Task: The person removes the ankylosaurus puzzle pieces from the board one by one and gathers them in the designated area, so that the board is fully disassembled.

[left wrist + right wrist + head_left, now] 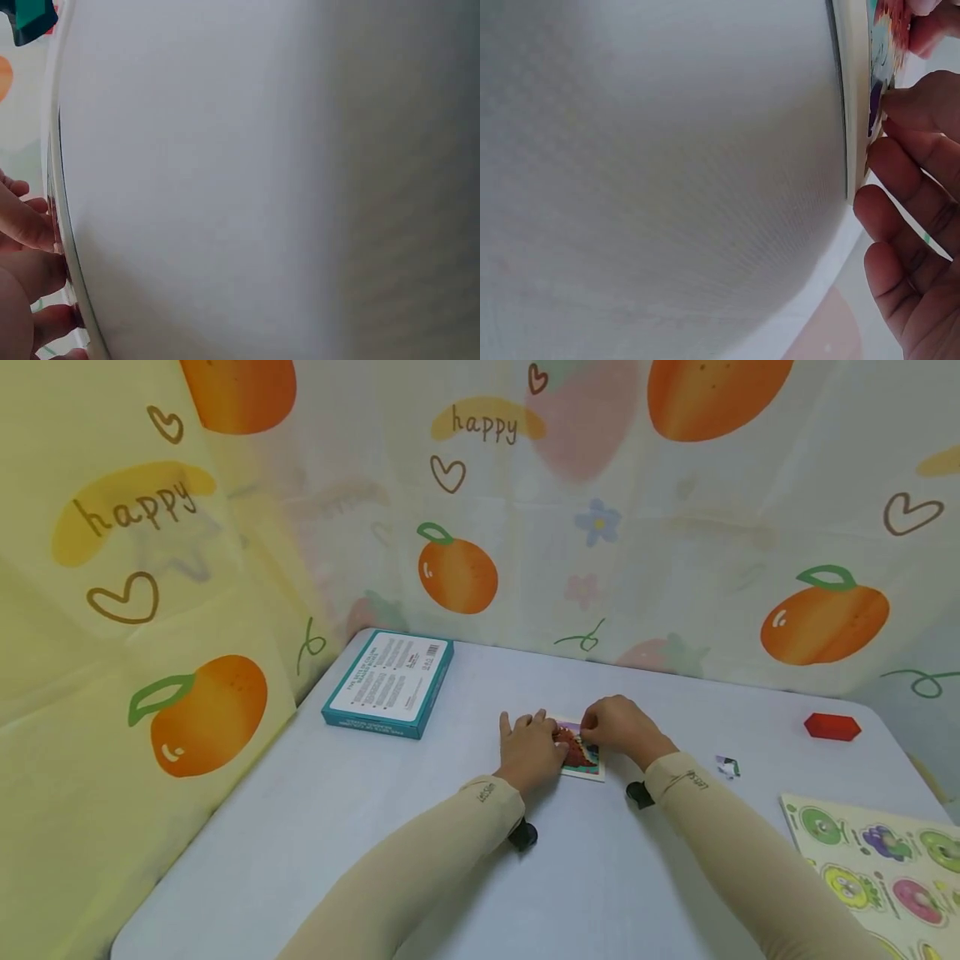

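A small picture card [579,755] with a red-brown figure on it lies on the white table between my hands. My left hand [531,752] rests on its left side with the fingers spread, the thumb on the picture. At the upper right of the card my right hand [622,727] brings thumb and forefinger together on the picture, pinching a small piece whose kind is hidden. In the right wrist view the other fingers [889,277] hang loosely curled by the card's edge. Only fingers at the left edge show in the left wrist view.
A teal box [390,681] with a white printed label lies at the back left. To the right are a small torn sticker scrap [727,767], a red hexagonal object [832,727] and a sheet of cartoon fruit stickers [873,864]. A fruit-print curtain [517,527] stands behind the table.
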Demonstrator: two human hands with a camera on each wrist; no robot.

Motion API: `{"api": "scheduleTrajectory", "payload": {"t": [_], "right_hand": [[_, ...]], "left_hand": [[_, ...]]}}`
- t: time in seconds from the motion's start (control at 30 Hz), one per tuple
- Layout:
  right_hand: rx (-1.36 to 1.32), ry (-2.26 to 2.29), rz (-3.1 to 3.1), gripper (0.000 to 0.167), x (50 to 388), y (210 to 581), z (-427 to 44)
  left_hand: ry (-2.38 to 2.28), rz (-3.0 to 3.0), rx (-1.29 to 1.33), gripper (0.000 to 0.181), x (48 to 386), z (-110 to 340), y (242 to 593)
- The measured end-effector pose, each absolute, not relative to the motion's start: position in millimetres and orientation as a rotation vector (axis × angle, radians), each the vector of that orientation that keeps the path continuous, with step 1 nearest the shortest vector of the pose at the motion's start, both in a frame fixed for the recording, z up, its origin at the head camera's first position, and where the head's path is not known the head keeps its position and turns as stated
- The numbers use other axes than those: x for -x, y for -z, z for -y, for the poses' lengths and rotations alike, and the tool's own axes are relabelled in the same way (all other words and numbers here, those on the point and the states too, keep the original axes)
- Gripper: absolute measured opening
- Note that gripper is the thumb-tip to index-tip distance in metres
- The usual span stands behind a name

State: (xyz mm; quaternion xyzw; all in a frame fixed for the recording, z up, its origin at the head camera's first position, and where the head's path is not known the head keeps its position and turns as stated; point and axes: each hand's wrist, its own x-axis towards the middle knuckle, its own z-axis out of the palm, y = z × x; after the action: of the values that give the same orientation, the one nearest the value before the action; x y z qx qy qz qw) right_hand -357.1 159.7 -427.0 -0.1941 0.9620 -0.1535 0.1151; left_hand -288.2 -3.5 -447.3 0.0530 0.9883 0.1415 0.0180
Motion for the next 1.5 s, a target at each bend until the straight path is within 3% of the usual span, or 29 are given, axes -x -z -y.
{"api": "scheduleTrajectory", "payload": {"t": [0.97, 1.23, 1.5], "right_hand": [[0.606, 0.580, -2.900, 0.013, 349, 415, -180], [0.503, 0.546, -2.855, 0.015, 343, 392, -249], [0.362, 0.508, -2.734, 0.019, 326, 403, -302]], "left_hand": [[-0.324, -3.068, -0.136, 0.050, 296, -6, 443], [-0.339, -3.068, -0.137, 0.047, 296, -2, 439], [-0.394, -3.059, -0.151, 0.045, 298, 4, 447]]}}
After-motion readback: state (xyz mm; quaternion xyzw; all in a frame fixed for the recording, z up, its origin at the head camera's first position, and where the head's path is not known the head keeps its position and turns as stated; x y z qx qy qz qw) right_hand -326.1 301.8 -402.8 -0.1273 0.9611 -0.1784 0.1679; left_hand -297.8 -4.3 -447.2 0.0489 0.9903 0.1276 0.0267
